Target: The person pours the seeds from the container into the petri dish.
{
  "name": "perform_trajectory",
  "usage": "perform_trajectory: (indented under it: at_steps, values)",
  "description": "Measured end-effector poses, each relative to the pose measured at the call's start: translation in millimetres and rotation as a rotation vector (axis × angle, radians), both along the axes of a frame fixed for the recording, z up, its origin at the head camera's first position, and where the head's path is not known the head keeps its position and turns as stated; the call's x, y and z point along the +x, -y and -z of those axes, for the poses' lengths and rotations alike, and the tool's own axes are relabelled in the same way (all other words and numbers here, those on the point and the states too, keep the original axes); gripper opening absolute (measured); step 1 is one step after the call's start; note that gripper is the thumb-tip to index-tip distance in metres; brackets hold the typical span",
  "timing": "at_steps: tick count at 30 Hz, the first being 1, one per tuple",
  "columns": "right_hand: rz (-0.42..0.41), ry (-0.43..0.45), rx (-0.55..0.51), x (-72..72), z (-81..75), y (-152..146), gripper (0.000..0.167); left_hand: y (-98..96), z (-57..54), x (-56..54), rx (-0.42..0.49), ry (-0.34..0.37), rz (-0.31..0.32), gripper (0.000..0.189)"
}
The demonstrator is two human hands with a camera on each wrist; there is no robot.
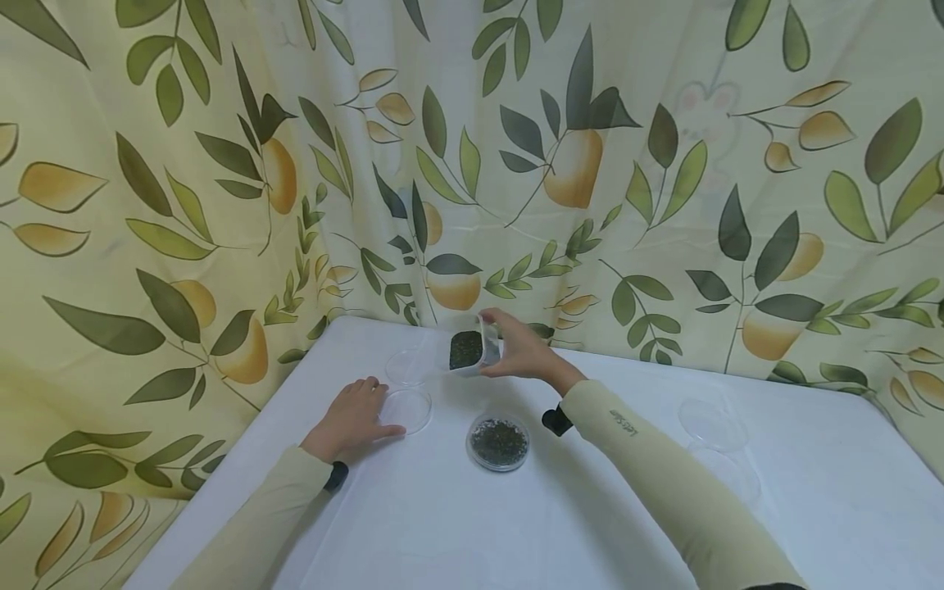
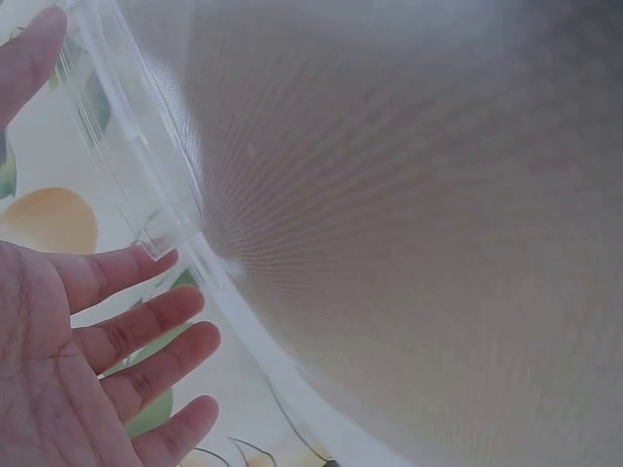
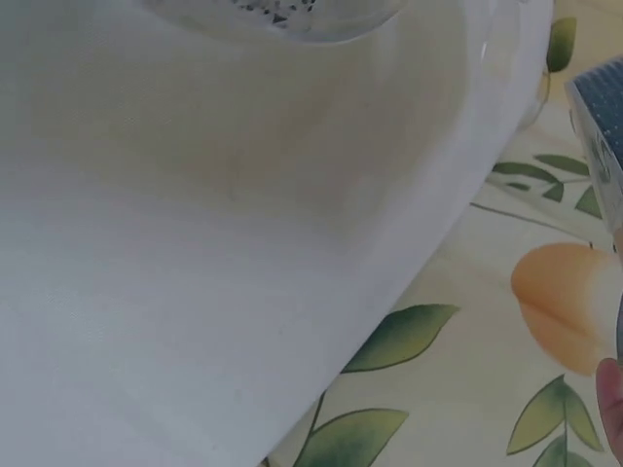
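Observation:
With curved fingers and thumb my right hand [image 1: 518, 348] holds a small clear box [image 1: 490, 340] filled with dark green flakes [image 1: 465, 350]. It is tilted onto its side above the table, with its contents facing left. In the right wrist view the box [image 3: 602, 126] and one fingertip [image 3: 610, 399] show at the right edge. Nearer to me lies a round clear dish [image 1: 499, 442] of dark flakes mixed with white bits. My left hand [image 1: 356, 418] lies at an empty clear dish [image 1: 409, 410], fingers extended; its index fingertip [image 2: 161, 258] touches the rim.
Another clear round dish [image 1: 406, 367] lies just behind the left one. Two more clear dishes [image 1: 713, 424] overlap on the right side of the white table [image 1: 442, 524]. A leaf-and-fruit patterned curtain [image 1: 472, 164] hangs along the table's back and left edges.

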State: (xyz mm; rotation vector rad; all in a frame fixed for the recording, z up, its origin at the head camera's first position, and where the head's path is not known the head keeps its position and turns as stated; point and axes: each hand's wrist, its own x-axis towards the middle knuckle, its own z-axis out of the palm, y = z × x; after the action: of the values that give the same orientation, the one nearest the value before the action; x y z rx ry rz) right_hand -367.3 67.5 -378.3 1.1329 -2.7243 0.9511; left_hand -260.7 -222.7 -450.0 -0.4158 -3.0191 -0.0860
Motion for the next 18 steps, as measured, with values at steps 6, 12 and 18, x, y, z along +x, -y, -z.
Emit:
perform_trajectory:
  at_steps: [6, 12, 18]
  values:
    - [-0.02, -0.056, 0.03, 0.9, -0.6, 12, 0.089, -0.9, -0.5, 0.0, -0.003, 0.009, -0.005, 0.081]
    - [-0.038, -0.093, 0.069, 0.4, 0.1, 21, 0.089, -0.6, -0.8, 0.6, 0.004, 0.003, 0.001, 0.08]
    - [-0.052, -0.127, 0.11, 1.5, -0.1, 29, 0.088, -0.6, -1.0, 1.1, 0.0, -0.001, 0.005, 0.08]
